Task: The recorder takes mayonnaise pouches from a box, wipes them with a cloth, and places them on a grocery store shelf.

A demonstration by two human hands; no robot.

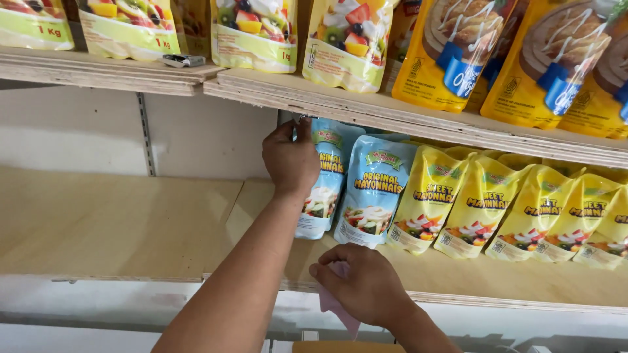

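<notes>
On the left, the lower shelf (118, 222) is bare plywood, with a white back wall and a metal rail (147, 134) behind it. Above, the upper shelf (104, 70) carries yellow-green fruit-print pouches (127, 29), and a small grey clip (183, 60) lies on its edge.

The left hand (290, 160) reaches up to the top of the leftmost blue pouch (325, 176), which stands on the lower shelf just under the upper shelf's edge. Its grip is pinched on the pouch's top corner, thumb and fingers pressed together around it. A second blue pouch (374, 191) leans just beside it, touching it.

Lower, near the shelf's front edge, the right hand (363, 284) is closed around a pink cloth (335, 306), fingers curled and pressed on it, the cloth hanging below the palm.

Farther right, a row of yellow pouches (484, 202) leans one against another along the lower shelf. Above them stand larger orange-yellow bags (458, 49) with blue labels.
</notes>
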